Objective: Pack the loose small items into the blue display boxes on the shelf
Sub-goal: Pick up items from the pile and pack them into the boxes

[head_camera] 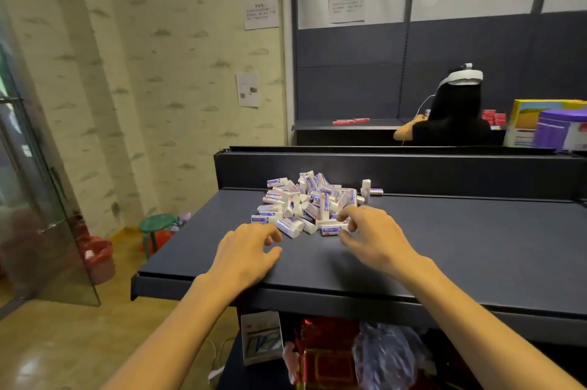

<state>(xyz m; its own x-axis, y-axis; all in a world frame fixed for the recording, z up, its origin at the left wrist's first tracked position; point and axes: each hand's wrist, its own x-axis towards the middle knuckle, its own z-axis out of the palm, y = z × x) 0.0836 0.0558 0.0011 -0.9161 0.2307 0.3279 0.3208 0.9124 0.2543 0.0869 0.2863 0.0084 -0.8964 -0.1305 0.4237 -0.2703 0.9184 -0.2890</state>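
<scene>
Loose small items (pixel 309 202): heaped mid-shelf (pixel 444 246), toward the far wall. Left hand (pixel 246 249) near the heap's left edge, fingers loosely curled, empty. Right hand (pixel 370 230) at the near right edge, fingertips seemingly pinching one piece. Best lifted singly, aligned lengthwise. Short white blocks, blue-and-red sleeves. No blue boxes visible.

Dark shelf (pixel 460 240) w/ heap of small white items (pixel 309 202) near back.

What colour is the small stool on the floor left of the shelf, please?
The stool is green, per the head view.
</scene>
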